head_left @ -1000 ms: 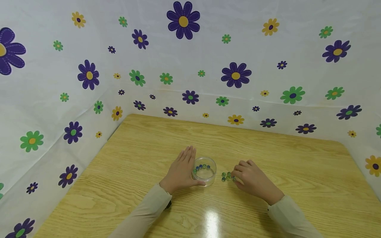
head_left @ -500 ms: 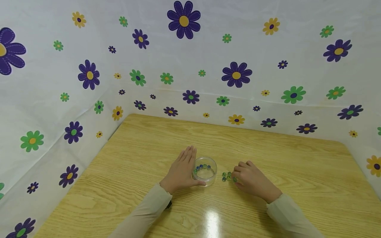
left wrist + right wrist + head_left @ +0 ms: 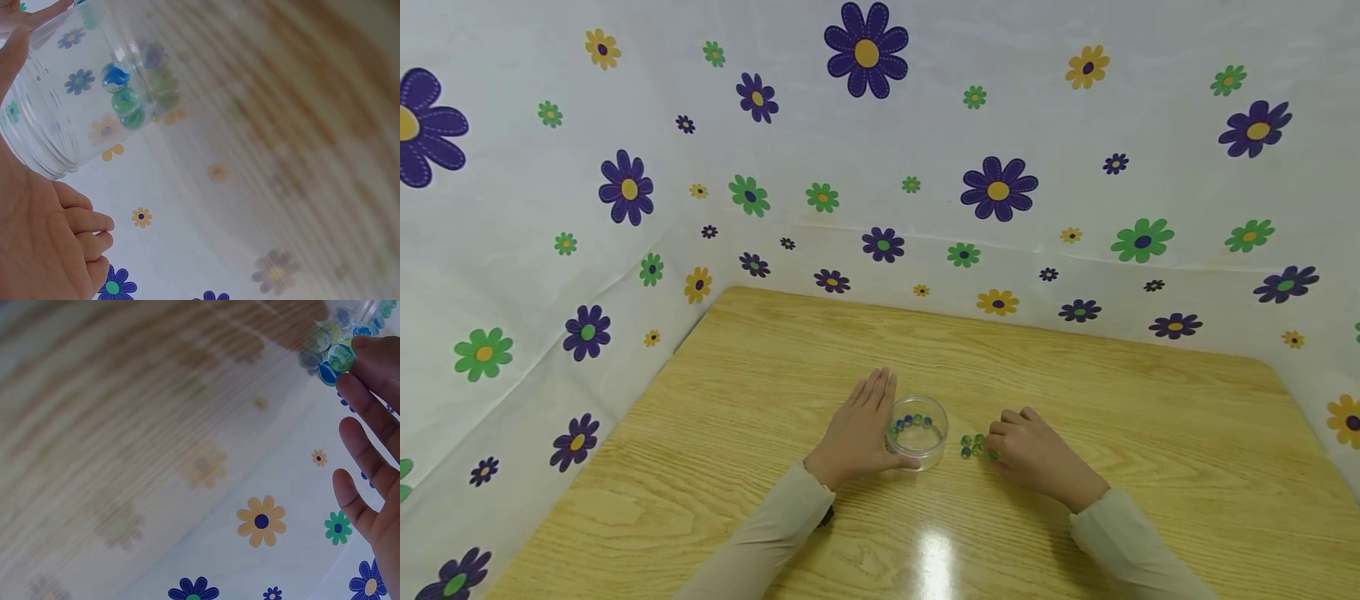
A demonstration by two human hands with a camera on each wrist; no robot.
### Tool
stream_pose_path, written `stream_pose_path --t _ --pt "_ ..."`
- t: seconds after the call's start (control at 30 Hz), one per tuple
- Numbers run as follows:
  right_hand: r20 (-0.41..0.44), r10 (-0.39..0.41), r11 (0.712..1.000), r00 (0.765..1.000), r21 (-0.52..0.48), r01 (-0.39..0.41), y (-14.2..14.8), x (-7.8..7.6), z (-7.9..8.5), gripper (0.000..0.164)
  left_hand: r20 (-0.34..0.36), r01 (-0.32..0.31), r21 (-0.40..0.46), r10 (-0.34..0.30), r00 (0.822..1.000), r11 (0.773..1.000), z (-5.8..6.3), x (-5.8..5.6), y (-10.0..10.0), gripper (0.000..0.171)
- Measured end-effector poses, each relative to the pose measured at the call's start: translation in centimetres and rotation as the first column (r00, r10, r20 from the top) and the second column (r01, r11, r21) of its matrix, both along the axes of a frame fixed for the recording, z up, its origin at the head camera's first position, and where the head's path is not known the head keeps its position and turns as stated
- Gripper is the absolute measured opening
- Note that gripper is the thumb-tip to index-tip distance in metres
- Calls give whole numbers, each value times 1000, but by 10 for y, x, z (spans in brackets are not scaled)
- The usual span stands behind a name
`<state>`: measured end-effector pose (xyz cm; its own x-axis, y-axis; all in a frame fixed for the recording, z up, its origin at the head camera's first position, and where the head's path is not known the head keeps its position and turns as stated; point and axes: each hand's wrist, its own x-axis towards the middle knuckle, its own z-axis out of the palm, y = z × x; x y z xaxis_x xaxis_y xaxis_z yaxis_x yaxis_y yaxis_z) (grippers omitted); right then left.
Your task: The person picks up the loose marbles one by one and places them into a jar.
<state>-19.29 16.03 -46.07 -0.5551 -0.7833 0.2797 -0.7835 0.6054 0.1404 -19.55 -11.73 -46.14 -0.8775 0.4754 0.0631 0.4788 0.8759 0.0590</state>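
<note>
A clear round jar (image 3: pixel 929 454) stands upright on the table, mouth up, with several blue and green glass marbles (image 3: pixel 917 420) at its bottom. Alongside its left side rests my left hand (image 3: pixel 853 437), fingers straight, the thumb stretched across the near side. The left wrist view shows marbles (image 3: pixel 125 100) through the jar wall. To the jar's right, my right hand (image 3: pixel 1037 458) pinches a green marble (image 3: pixel 341 357) between thumb and index fingertip, low over the table. Several loose marbles (image 3: pixel 966 452) lie between that hand and the jar.
The wooden table (image 3: pixel 760 333) spreads around both hands. A white cloth (image 3: pixel 910 133) printed with purple, green and yellow flowers rises behind the table and along its left side.
My right fingertips have closed in on one green marble, which shifts slightly right from the loose group. The left hand and the jar stay in place.
</note>
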Motion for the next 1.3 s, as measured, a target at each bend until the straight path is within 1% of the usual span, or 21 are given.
stream_pose_path --t 0.37,0.63,0.8,0.93,1.1,1.3 --pt "24 -16 998 1000 64 15 1 0 0 13 -1 4 7 -4 1000 1000 0 0 0 122" --pt "82 -29 996 996 88 22 4 2 2 13 4 3 20 -3 1000 1000 -1 0 0 121" --pt "98 -38 994 995 108 27 7 3 3 13 11 -4 3 4 1000 1000 1 0 0 122" --pt "88 -38 994 995 103 29 11 3 2 14 21 -9 3 9 1000 1000 3 1 1 122" --pt "106 -43 994 993 103 32 14 3 5 15 17 -5 15 4 1000 1000 3 1 2 121" --pt "118 -49 995 992 95 37 17 4 7 13 7 -12 11 12 1000 1000 2 0 3 121"
